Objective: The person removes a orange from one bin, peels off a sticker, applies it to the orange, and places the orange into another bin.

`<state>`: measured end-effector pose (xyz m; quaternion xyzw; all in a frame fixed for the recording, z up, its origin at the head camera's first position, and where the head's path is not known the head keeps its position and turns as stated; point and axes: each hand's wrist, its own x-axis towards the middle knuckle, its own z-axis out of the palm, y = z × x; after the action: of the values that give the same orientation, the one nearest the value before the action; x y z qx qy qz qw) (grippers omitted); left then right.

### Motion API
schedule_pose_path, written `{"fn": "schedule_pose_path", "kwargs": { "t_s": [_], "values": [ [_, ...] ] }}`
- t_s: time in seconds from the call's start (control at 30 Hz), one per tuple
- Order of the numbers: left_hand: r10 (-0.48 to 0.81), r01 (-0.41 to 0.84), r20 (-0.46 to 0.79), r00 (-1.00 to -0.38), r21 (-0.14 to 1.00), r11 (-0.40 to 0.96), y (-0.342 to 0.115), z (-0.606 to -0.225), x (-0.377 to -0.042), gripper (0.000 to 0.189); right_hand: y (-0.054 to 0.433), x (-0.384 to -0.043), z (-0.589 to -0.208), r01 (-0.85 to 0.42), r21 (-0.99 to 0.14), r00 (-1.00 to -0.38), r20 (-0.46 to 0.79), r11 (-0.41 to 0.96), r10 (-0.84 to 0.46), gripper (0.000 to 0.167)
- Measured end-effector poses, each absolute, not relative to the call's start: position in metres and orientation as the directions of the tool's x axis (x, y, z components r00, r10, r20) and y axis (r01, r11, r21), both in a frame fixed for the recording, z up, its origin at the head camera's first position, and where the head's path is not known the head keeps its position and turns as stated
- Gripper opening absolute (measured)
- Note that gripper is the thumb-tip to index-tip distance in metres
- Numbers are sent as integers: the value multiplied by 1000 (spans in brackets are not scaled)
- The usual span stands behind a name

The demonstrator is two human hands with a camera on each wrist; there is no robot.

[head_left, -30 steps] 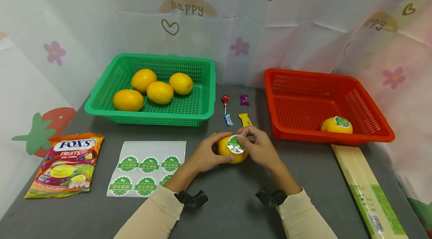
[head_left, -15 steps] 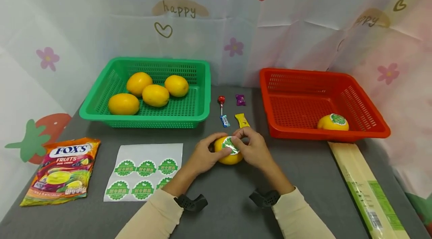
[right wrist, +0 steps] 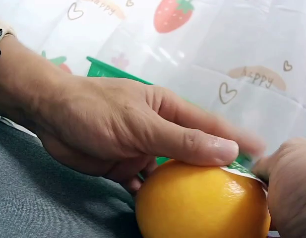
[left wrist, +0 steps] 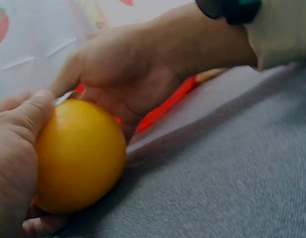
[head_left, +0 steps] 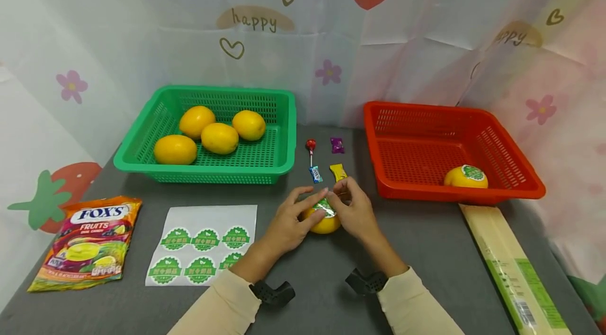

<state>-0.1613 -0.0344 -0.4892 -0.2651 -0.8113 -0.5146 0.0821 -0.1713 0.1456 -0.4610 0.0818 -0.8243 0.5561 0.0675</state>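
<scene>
A yellow lemon (head_left: 325,226) sits on the grey table between both hands, a round green-and-white sticker (head_left: 326,209) on its top. My left hand (head_left: 288,223) grips the lemon from the left, thumb and forefinger by the sticker's edge. On the other side my right hand (head_left: 356,213) holds the lemon's right side. Its thumb (right wrist: 212,150) presses at the sticker's edge in the right wrist view, where the forefinger is blurred. The left wrist view shows the lemon (left wrist: 81,158) with left fingers below it; the sticker is mostly hidden there.
Several lemons lie in the green basket (head_left: 203,169) at back left. The red basket (head_left: 412,191) at back right holds one stickered lemon (head_left: 466,177). A sticker sheet (head_left: 203,251), a candy bag (head_left: 90,243), small candies (head_left: 338,171) and a long package (head_left: 516,269) lie around.
My left thumb and forefinger have shifted onto the sticker's edge, covering more of it. My right hand stays at the lemon's right side. The head view has shifted slightly.
</scene>
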Motion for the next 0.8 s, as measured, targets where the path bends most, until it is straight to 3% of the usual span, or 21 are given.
{"fn": "schedule_pose_path", "kwargs": {
  "t_s": [0.13, 0.2, 0.43, 0.6, 0.8],
  "values": [
    [365, 555, 434, -824, 750, 360, -34, -490, -161, 39, 146, -173, -464, -258, -888, -959, 282, 382, 9, 4],
    [362, 553, 431, -826, 741, 380, -34, -490, -160, 40, 147, -173, -465, -324, -878, -936, 352, 352, 19, 8],
    [349, 567, 450, -822, 707, 424, -33, -488, -160, 45, 147, -167, -466, -561, -803, -819, 502, 203, -278, 26],
    [347, 541, 421, -838, 722, 431, -32, -488, -160, 48, 158, -167, -467, -556, -820, -799, 482, 136, -359, 27],
    [329, 511, 398, -856, 745, 428, -33, -489, -160, 48, 171, -180, -485, -404, -907, -868, 339, 119, -364, 27]
  ]
}}
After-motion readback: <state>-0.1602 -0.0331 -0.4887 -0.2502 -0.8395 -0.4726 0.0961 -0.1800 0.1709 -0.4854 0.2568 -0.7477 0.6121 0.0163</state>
